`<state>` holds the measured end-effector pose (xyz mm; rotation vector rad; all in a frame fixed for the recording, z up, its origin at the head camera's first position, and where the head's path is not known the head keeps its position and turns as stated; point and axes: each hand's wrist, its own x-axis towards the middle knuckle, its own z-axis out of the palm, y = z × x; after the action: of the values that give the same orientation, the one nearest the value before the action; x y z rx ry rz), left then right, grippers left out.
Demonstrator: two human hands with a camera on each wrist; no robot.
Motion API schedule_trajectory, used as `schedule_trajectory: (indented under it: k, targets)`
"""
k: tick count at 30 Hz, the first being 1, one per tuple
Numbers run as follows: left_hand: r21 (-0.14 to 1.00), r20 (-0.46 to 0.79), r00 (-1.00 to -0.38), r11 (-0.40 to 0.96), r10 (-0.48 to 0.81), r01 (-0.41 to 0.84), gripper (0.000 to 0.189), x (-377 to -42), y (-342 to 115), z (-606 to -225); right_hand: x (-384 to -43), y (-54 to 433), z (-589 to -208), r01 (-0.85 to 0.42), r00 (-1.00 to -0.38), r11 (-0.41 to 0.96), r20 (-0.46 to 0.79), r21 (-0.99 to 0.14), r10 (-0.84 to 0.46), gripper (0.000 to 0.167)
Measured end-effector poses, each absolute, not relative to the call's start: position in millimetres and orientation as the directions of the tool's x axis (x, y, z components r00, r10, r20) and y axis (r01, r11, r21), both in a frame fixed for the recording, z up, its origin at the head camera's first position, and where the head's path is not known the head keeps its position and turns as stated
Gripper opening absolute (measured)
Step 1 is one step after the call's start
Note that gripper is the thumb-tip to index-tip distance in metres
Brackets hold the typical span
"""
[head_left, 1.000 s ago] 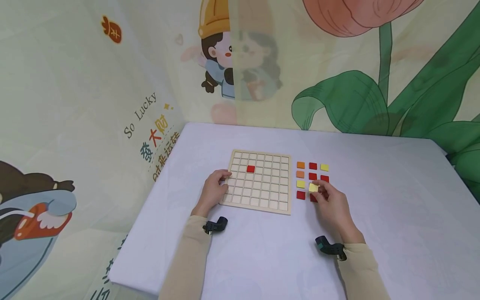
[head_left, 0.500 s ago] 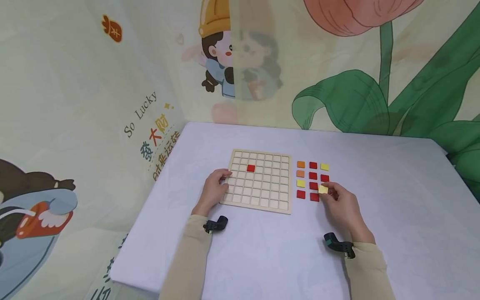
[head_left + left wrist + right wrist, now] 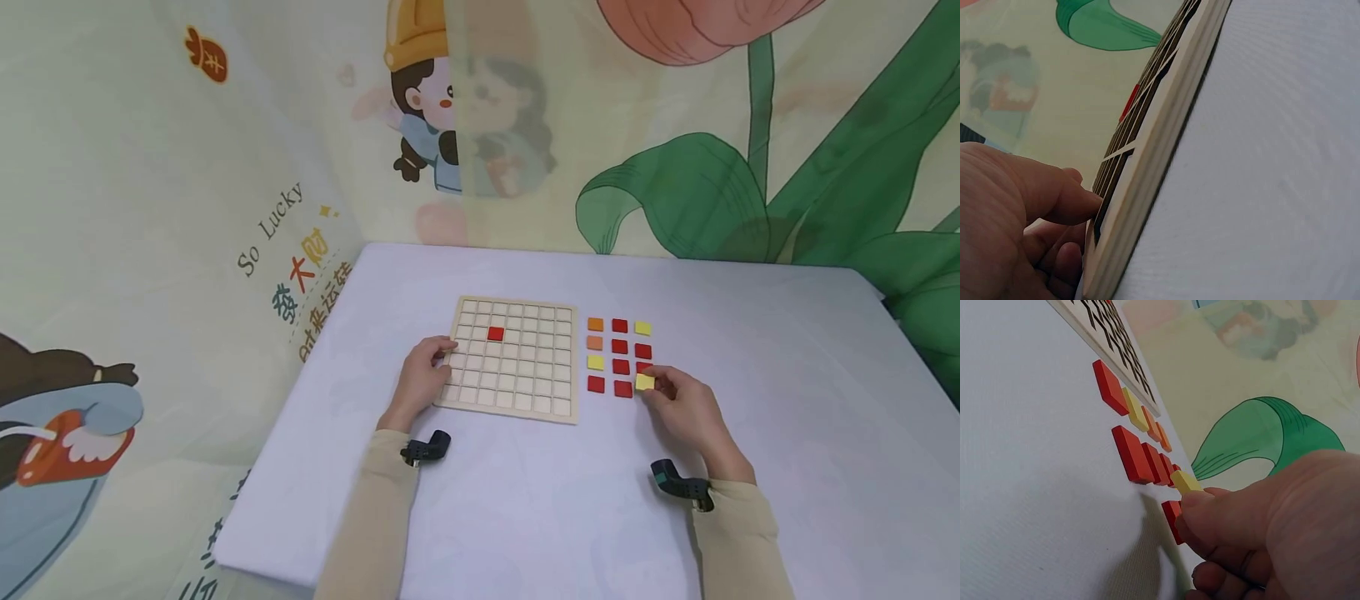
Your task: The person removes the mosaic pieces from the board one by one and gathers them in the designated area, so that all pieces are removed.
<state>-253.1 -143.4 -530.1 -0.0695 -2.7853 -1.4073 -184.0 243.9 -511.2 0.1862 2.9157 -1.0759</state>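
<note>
A square wooden grid board lies flat on the table, with one red tile in a cell. My left hand rests at its left edge; in the left wrist view the thumb touches the frame. My right hand pinches a yellow square tile between thumb and fingers, at the near end of the right-hand column of loose tiles. In the right wrist view this yellow tile is tilted above the white cloth, and a red tile is partly hidden behind the thumb.
Loose orange, red and yellow tiles stand in columns to the right of the board, among them an orange tile and a yellow tile. A white cloth covers the table. Printed curtains hang behind and at the left.
My right hand has moved right with the yellow tile, from the middle column to the right-hand one, uncovering a red tile there. My left hand stays at the board's edge.
</note>
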Motion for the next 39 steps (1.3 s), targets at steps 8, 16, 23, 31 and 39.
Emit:
schedule_trajectory:
  k: [8,16,23,31,39]
  targets:
    - [0.81,0.031,-0.999,0.585,0.029,0.043,0.04,-253.1,-143.7,-529.9,-183.2,244.8,-512.4,0.16,-0.987,0.758,-0.082,-0.633,0.139,0.04]
    - [0.814,0.035,-0.999,0.579,0.027,0.044,0.04,-254.7,-143.8,-533.0,-183.8,244.7,-515.7,0.132,-0.991,0.773,-0.078,-0.62,0.107,0.038]
    - [0.814,0.026,-0.999,0.579,0.031,0.039,0.039,-254.6,-144.6,-532.8,-184.0,244.1,-518.2,0.106,-0.994,0.796,-0.06,-0.595,0.087,0.036]
    - [0.823,0.03,-0.999,0.566,0.034,0.044,0.039,-255.1,-145.5,-532.6,-186.0,243.5,-515.9,0.12,-0.993,0.814,-0.087,-0.568,0.086,0.04]
    - [0.818,0.029,-0.999,0.574,0.035,0.044,0.039,-254.2,-145.0,-530.5,-186.8,244.0,-515.3,0.129,-0.991,0.819,-0.106,-0.559,0.084,0.042]
